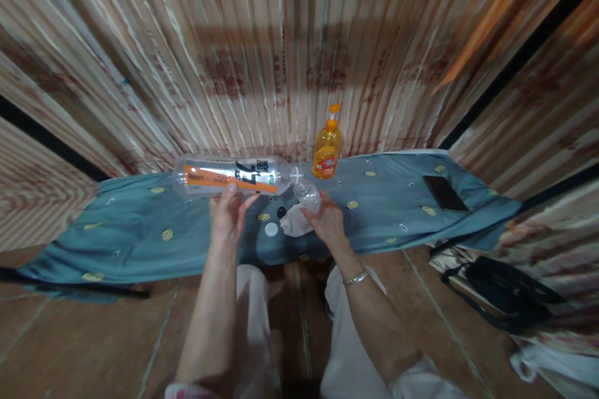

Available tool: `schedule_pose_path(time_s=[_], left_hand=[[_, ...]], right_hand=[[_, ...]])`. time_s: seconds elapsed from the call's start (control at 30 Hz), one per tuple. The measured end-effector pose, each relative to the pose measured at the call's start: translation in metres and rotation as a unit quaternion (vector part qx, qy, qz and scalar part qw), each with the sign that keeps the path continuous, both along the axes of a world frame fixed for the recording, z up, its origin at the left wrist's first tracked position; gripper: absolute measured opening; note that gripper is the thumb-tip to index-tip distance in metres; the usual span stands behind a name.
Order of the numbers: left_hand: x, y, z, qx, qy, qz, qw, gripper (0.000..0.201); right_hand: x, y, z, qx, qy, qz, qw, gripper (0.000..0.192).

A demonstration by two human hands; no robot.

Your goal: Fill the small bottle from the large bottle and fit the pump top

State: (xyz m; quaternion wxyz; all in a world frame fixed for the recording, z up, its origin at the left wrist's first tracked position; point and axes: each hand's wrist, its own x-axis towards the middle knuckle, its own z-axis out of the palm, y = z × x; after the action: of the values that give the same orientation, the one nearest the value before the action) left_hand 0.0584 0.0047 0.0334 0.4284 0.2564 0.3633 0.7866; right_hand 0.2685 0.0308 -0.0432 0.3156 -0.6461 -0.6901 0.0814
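My left hand (229, 209) supports a large transparent plastic bottle (215, 177) from below, fingers closed on it. The bottle lies nearly level in the air, its neck pointing right, with an orange and silver label. My right hand (329, 219) grips a small transparent plastic bottle (307, 194), tilted, its upper end at the large bottle's mouth; whether they touch I cannot tell. Below it a crumpled whitish cloth or tissue (294, 222) sits near my right fingers. Close by on the table are a black cap (281, 212) and a white round cap (271, 229).
An orange pump bottle (327, 149) stands at the table's back edge. To the right lies a dark phone (444, 193). A teal patterned cloth (140, 230) covers the narrow table. On the floor at right is a black bag (510, 290). Striped curtains (234, 43) hang behind.
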Motion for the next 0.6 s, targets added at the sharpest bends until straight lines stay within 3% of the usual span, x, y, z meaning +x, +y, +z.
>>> schedule_pose_path(time_s=[0.37,0.6], left_hand=[[0.008,-0.013,0.013,0.006,0.007,0.017,1.0,0.05],[0.006,-0.011,0.011,0.019,0.024,0.017,0.999,0.047]], right_hand=[[-0.009,-0.01,0.013,-0.049,0.065,0.018,0.996,0.057],[-0.01,-0.011,0.011,-0.032,0.051,0.012,0.998,0.055]])
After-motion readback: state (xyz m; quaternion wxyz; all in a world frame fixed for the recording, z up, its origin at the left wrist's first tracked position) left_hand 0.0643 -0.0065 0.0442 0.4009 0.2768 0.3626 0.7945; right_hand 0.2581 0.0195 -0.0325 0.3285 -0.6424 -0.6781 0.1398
